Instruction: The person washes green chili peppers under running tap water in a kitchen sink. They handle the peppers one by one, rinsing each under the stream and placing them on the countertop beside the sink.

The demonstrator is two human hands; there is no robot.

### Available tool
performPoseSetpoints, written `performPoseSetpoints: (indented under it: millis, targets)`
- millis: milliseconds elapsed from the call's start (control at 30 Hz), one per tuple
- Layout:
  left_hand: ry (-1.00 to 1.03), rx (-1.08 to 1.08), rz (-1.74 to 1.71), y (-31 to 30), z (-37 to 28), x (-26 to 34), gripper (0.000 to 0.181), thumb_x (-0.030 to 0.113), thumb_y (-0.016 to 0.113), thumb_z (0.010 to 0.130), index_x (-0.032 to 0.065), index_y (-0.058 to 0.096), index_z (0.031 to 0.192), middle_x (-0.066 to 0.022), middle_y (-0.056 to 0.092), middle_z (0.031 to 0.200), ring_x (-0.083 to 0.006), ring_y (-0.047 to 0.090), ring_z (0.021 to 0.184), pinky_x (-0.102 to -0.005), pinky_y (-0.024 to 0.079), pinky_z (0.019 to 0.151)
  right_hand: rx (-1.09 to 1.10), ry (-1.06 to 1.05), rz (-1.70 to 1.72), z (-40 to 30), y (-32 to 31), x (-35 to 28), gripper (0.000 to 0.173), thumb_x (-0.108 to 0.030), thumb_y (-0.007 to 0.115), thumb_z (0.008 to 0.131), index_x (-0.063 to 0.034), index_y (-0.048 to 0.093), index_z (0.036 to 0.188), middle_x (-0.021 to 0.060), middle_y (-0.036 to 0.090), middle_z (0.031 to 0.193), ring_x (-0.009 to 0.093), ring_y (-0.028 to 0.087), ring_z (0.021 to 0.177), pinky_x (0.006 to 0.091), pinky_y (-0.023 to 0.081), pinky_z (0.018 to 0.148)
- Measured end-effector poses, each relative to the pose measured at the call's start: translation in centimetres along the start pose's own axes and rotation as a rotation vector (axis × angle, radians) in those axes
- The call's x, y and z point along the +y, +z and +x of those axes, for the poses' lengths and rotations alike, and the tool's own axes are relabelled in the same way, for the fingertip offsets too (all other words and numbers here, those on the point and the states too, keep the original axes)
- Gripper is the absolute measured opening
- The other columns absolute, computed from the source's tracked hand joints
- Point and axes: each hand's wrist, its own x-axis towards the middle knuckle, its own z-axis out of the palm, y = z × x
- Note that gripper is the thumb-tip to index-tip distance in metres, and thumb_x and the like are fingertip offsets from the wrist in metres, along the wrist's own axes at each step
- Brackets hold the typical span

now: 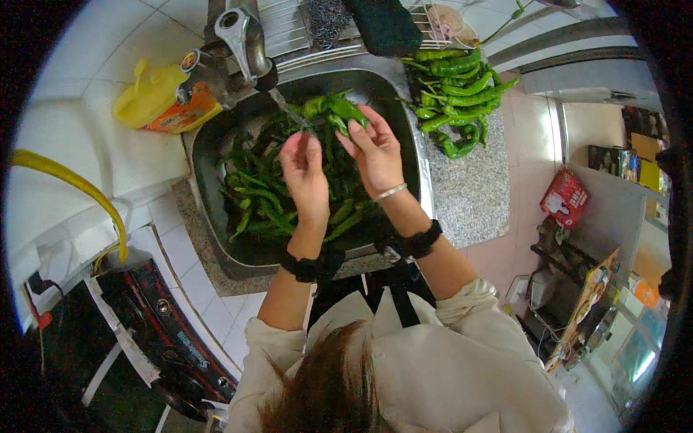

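My right hand (pixel 376 149) grips a green pepper (pixel 346 111) above the sink (pixel 398 113). Close on its left, my left hand (pixel 306 170) is raised with thumb and fingers near each other, under the stream of water (pixel 289 111) from the metal faucet (pixel 246 46); whether it holds anything is unclear. Below both hands, many long green peppers (pixel 265 203) lie in the dark sink basin. A pile of glossy green peppers (pixel 460 94) rests on the granite counter (pixel 471 195) to the right of the sink.
A yellow plastic jug (pixel 168 103) with an orange label stands left of the faucet. Behind the sink is a white wire rack (pixel 284 27) with a dark cloth (pixel 384 24) over it. A yellow hose (pixel 81 178) runs at the left, above a black gas stove (pixel 162 325).
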Motion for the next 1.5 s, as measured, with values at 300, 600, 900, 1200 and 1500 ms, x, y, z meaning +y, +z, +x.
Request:
performPoseSetpoints:
  millis: [300,600,900,1200,1500]
  targets:
    - [-0.103,-0.214,-0.043,-2.3,3.6,0.8,0.035,0.013,0.053,0.092,-0.0009,0.049,0.124,-0.0052,0.057,0.106,-0.0112,0.056,0.092,-0.0285,0.052,0.081,-0.048,0.033,-0.437,0.5,1.6,0.4,0.028,-0.026,0.058,0.089,-0.0058,0.058,0.108,-0.0024,0.056,0.090,0.005,0.049,0.075,0.0192,0.037,0.062]
    - [0.209,-0.268,0.552,-4.5,4.8,0.8,0.028,0.015,0.048,0.094,0.0046,0.056,0.119,-0.0108,0.065,0.096,-0.0147,0.062,0.084,-0.0279,0.050,0.071,-0.199,0.163,-0.576,2.6,3.0,-0.2,0.030,-0.030,0.064,0.086,-0.0049,0.061,0.102,-0.0044,0.053,0.062,0.003,0.046,0.049,0.0179,0.035,0.042]
    - [0.398,-0.174,0.828,-3.5,5.3,2.9,0.021,0.022,0.058,0.088,0.0057,0.067,0.097,-0.0151,0.064,0.072,-0.0231,0.063,0.059,-0.0317,0.048,0.057,-0.235,0.000,-0.840,2.2,2.1,1.3,0.064,-0.023,0.063,0.087,0.0134,0.033,0.130,0.0001,0.055,0.064,0.005,0.048,0.054,0.0201,0.040,0.048]
    - [0.353,-0.240,0.810,-3.0,5.3,3.2,0.021,0.021,0.056,0.088,0.0028,0.065,0.093,-0.0194,0.060,0.068,-0.0304,0.060,0.059,-0.0349,0.047,0.054,-0.209,-0.160,-1.048,2.6,1.2,2.0,0.058,-0.025,0.064,0.083,0.0130,0.044,0.122,0.0121,0.057,0.059,0.016,0.052,0.048,0.0292,0.042,0.048]
    - [0.332,-0.359,0.807,-3.9,6.0,3.8,0.018,0.016,0.054,0.089,0.0016,0.064,0.095,-0.0229,0.058,0.071,-0.0386,0.059,0.065,-0.0391,0.047,0.055,-0.229,-0.052,-1.075,3.1,1.0,2.0,0.059,-0.021,0.062,0.086,0.0126,0.038,0.128,0.0031,0.058,0.065,0.006,0.049,0.053,0.0228,0.041,0.048]
